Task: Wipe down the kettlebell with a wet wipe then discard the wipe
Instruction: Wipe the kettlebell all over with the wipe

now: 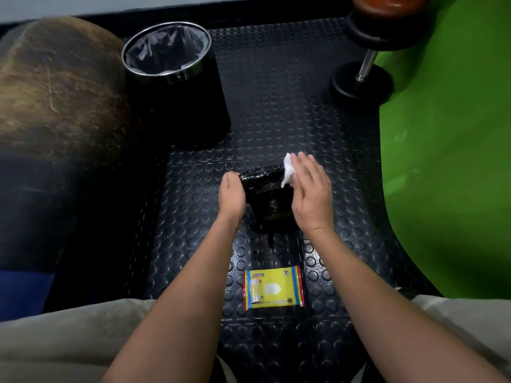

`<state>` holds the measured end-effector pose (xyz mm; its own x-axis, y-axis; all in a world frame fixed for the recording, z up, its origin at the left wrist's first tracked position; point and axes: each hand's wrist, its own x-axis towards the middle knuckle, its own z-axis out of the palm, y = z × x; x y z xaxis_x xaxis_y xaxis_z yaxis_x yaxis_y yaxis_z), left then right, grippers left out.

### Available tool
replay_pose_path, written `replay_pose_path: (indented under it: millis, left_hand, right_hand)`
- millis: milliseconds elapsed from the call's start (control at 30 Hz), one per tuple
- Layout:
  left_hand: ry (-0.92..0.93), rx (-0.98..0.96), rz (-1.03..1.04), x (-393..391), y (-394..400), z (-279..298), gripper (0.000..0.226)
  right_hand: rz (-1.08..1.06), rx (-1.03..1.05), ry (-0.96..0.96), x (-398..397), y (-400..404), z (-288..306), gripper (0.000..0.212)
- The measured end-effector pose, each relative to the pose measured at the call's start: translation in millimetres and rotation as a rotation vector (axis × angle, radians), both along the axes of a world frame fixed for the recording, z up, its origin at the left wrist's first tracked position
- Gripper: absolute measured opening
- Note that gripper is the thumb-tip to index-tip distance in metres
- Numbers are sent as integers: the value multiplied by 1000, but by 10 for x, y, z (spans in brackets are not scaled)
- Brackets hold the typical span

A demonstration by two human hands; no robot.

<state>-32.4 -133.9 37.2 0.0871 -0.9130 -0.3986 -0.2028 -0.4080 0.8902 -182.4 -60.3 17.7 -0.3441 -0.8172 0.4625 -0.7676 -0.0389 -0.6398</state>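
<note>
wipes pack point(273, 288) shut | bin point(177, 78) bag-lined | right hand point(311, 189) presses wipe point(287, 168) on kettlebell point(269, 194)

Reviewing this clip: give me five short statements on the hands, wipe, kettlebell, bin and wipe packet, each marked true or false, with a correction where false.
1. The right hand presses the white wipe against the kettlebell. True.
2. The left hand lies flat on the floor, away from the kettlebell. False: it grips the left end of the kettlebell's handle.
3. The wipe has already been dropped in the bin. False: it is at the kettlebell, under the right hand's fingers.
4. The yellow wipe packet lies on the studded floor mat, nearer the person than the kettlebell. True.
5. The bin stands right of the kettlebell, on the green surface. False: it stands on the mat, beyond and to the left.
</note>
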Motion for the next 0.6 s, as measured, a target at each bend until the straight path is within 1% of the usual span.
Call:
replay_pose_path:
  millis: [100,133,200,233,267,300,400,500,600]
  left_hand:
    - [1,6,1,5,-5,-5,26]
    - [0,5,4,5,-4,1,27]
    - [2,5,7,2,-1,12,27]
    - [2,9,8,1,-1,11,27]
    - [-1,15,9,0,-1,16,27]
    - [-5,19,9,2,-1,14,27]
    - [-13,9,17,0,7,22,28]
    - [-22,-5,26,-4,13,25,30]
    - [-25,-16,26,-6,21,28,29]
  right_hand:
    - [-93,49,-163,21,-53,106,33]
    - [-118,81,-247,15,-81,155,32]
    - [-168,191,-471,-5,-161,302,34]
    - [-181,268,-532,-28,-212,365,36]
    - [-182,348,-510,-51,-260,428,38]
    - [-181,423,-414,-66,-306,487,40]
    - [-157,559,-31,-38,-426,604,45]
    - [-139,540,183,106,-443,654,53]
    - [-114,466,336,286,-413,653,54]
